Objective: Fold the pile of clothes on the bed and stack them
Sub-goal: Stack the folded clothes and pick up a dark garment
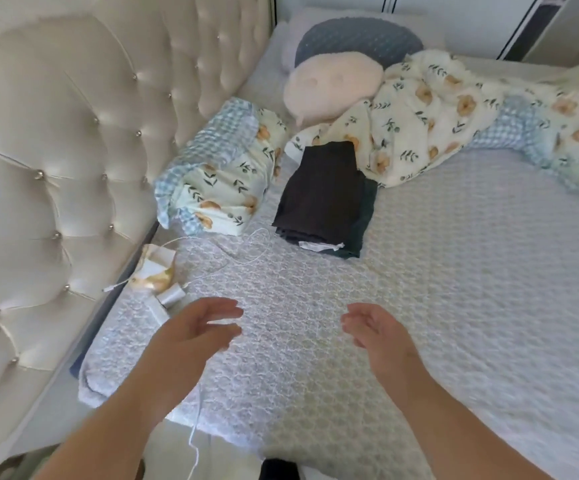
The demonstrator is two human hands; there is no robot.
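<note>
A stack of folded dark clothes (322,195) lies on the bed (454,271), a brownish-black piece on top of a dark green one, with a white label at its near edge. My left hand (198,327) and my right hand (374,330) hover over the quilted cover nearer to me, apart from each other and well short of the stack. Both hands hold nothing, palms facing inward with fingers spread and slightly curled.
A floral pillow (222,178) lies left of the stack, a floral blanket (454,116) behind and to the right, round cushions (333,84) at the back. A white cable (246,251), small cylinders (167,299) and a padded headboard (56,168) are at left.
</note>
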